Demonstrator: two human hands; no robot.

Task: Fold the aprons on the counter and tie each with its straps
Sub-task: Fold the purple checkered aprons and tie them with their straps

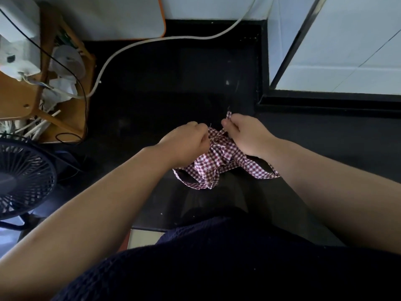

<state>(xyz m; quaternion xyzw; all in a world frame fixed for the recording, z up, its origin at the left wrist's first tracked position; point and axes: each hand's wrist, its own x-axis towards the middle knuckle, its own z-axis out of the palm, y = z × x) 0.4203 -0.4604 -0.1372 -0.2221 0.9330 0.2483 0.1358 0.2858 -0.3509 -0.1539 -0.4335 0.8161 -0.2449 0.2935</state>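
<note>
A red-and-white checked apron (219,161) lies bunched into a small bundle on the black counter (165,88), near its front edge. My left hand (188,142) pinches a strap at the bundle's top left. My right hand (245,133) grips another strap at the top right, and that strap's end (229,115) sticks up above its fingers. The two hands are close together, with the straps crossing between them. A checked strap loop (267,172) trails out under my right wrist.
A white cable (138,43) curves across the back of the counter. At the left are a wooden stand with white clutter (60,83) and a black fan (23,177). A white board with an orange edge (121,16) leans at the back. A window frame (325,101) borders the right.
</note>
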